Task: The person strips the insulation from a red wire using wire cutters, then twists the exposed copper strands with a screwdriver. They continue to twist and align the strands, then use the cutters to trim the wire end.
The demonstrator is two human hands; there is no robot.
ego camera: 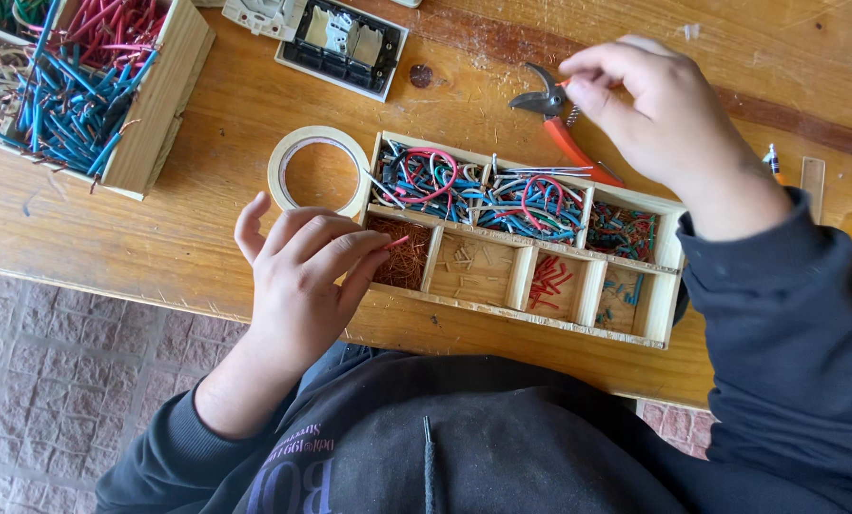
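1. Wooden box [159,105] of long blue and red wires sat at the table's [254,105] far left corner.
2. Tape roll [278,186] lay beside the divided tray [668,295].
3. Left hand [302,276] pinched a short red wire piece [397,242] over the tray's near-left copper compartment.
4. Right hand [654,105] gripped orange-handled cutters [564,124] past the tray's far edge.
5. Small compartments held few cut pieces; plenty of wire looked uncut.
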